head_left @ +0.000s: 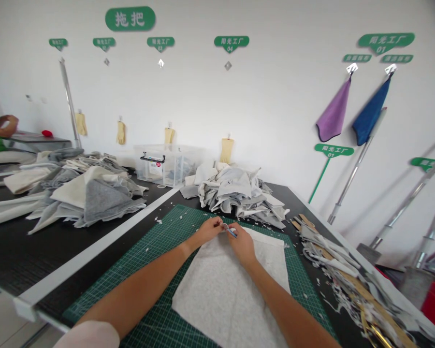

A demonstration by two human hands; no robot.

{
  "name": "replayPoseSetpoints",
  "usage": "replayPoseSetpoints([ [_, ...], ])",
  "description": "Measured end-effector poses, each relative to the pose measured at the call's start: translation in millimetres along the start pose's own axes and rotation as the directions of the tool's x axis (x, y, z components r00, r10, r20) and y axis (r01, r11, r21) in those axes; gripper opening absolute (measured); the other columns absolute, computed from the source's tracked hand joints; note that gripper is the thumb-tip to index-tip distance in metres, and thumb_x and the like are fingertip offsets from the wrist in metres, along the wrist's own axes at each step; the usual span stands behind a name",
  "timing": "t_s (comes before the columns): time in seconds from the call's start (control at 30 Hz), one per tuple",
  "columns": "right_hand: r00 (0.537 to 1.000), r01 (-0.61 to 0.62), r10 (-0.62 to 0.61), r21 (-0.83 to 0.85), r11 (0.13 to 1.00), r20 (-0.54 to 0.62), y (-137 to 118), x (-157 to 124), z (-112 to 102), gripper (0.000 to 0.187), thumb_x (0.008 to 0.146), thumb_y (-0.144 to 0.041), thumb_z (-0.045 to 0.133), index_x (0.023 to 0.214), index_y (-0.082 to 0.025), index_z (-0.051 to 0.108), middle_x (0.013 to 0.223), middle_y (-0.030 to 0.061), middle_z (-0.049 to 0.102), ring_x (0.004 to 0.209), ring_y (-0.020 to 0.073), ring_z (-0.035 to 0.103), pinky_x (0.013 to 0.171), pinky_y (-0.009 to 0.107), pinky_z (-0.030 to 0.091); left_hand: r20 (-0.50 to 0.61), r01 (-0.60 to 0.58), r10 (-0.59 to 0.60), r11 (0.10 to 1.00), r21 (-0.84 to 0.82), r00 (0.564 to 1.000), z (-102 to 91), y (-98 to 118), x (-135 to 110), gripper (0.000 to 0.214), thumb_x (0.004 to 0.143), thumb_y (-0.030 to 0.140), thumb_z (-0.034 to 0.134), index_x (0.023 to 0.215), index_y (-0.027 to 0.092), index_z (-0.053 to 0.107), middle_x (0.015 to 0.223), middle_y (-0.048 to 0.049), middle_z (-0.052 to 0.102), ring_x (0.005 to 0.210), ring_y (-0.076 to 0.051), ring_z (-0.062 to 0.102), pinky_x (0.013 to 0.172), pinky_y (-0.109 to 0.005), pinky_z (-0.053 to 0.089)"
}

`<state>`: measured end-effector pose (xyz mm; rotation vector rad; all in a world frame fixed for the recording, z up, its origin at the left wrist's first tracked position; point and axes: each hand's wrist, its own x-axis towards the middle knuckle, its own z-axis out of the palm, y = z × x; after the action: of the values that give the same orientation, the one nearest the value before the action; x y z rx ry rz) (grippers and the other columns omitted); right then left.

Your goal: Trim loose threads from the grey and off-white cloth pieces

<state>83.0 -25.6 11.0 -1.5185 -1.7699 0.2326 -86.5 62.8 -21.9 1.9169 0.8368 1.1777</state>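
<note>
A pale grey-white cloth [232,295] lies spread on a green gridded cutting mat [137,270]. My left hand [209,230] is closed in a pinch at the cloth's far left corner; what sits between its fingertips is too small to make out. Close beside it, my right hand [242,245] grips a small blue-handled tool [232,233], which looks like thread snips. The tool's tip points toward my left fingertips and is partly hidden by the fingers.
Heaps of grey and white cloth [235,188] lie behind the mat and to the left [101,198]. A clear plastic box [166,164] stands by the wall. On the right are fabric scraps [329,256] and gold-handled scissors [375,331]. Another person's arm [3,126] shows far left.
</note>
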Motion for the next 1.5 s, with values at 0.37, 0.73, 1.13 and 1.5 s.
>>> replayPoseSetpoints([
  [0.37, 1.0, -0.008, 0.014, 0.203, 0.979, -0.028, 12, 12, 1, 0.037, 0.092, -0.051, 0.05, 0.082, -0.022, 0.07, 0.079, 0.0027, 0.072, 0.075, 0.0217, 0.061, 0.066, 0.028, 0.037, 0.058, 0.025, -0.025, 1.0, -0.004, 0.998, -3.4, 12, -4, 0.038, 0.089, 0.05, 0.063, 0.096, 0.013, 0.07, 0.079, -0.0035, 0.068, 0.073, -0.014, 0.059, 0.068, -0.024, 0.044],
  [0.73, 0.999, -0.025, 0.032, 0.246, 0.969, -0.027, 13, 13, 1, 0.042, 0.09, -0.055, 0.049, 0.083, -0.019, 0.07, 0.078, 0.0026, 0.07, 0.075, 0.0207, 0.059, 0.066, 0.028, 0.037, 0.042, 0.028, -0.024, 0.994, -0.109, 0.999, -4.0, 11, -4, 0.042, 0.089, 0.054, 0.062, 0.092, 0.012, 0.067, 0.083, -0.0038, 0.067, 0.076, -0.014, 0.06, 0.071, -0.024, 0.045],
  [1.13, 0.998, -0.02, 0.034, 0.267, 0.964, -0.048, 13, 12, -1, 0.036, 0.09, -0.05, 0.049, 0.086, -0.02, 0.068, 0.077, 0.0017, 0.068, 0.073, 0.0194, 0.058, 0.068, 0.026, 0.038, 0.083, 0.062, -0.052, 0.99, -0.124, 0.995, -6.8, 23, -8, 0.046, 0.089, 0.056, 0.061, 0.095, 0.011, 0.071, 0.084, -0.005, 0.069, 0.077, -0.016, 0.06, 0.07, -0.025, 0.045],
  [1.5, 0.998, -0.024, 0.04, 0.272, 0.962, -0.053, 6, 8, -4, 0.045, 0.092, -0.061, 0.047, 0.07, -0.022, 0.051, 0.066, -0.0026, 0.053, 0.066, 0.0161, 0.047, 0.061, 0.024, 0.032, 0.087, 0.047, -0.036, 0.99, -0.129, 0.996, -10.1, 29, -11, 0.047, 0.087, 0.056, 0.062, 0.095, 0.011, 0.073, 0.087, -0.0059, 0.071, 0.08, -0.017, 0.06, 0.074, -0.026, 0.045],
])
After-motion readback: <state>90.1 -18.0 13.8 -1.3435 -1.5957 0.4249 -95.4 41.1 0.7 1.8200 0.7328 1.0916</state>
